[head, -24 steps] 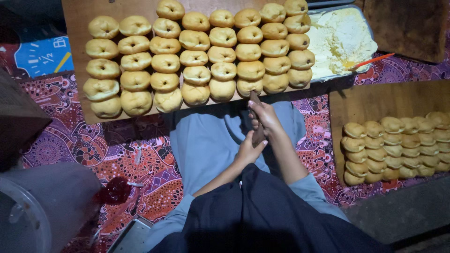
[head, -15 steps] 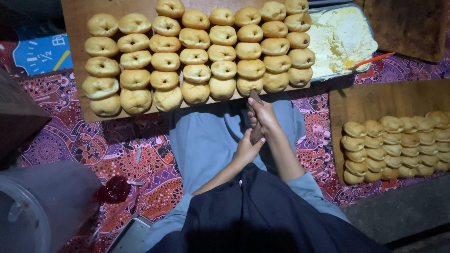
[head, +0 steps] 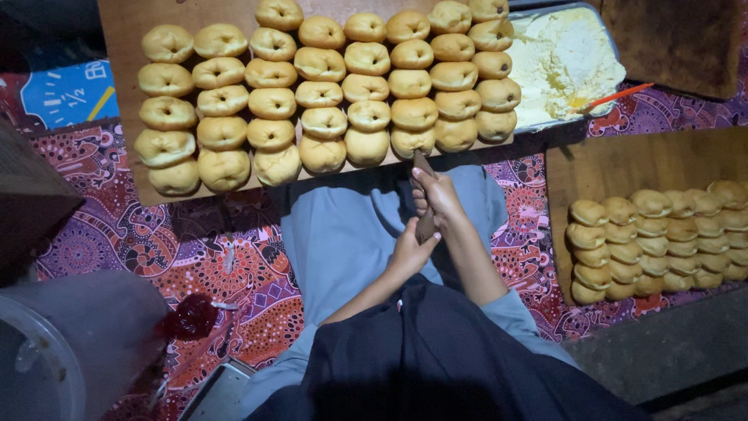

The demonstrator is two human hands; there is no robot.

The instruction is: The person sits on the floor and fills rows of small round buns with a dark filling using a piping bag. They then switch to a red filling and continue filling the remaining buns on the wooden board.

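Down over the lap, both hands grip one slim brown piping bag (head: 425,222), held upright with its tip at the near edge of the wooden board (head: 125,31). The right hand (head: 438,193) is clenched round its upper part, the left hand (head: 411,251) grasps its lower end. Rows of round golden buns (head: 323,86) cover the board; just beside them stands a tray of pale cream (head: 561,58), and a second board of filled buns (head: 662,238) lies to the right.
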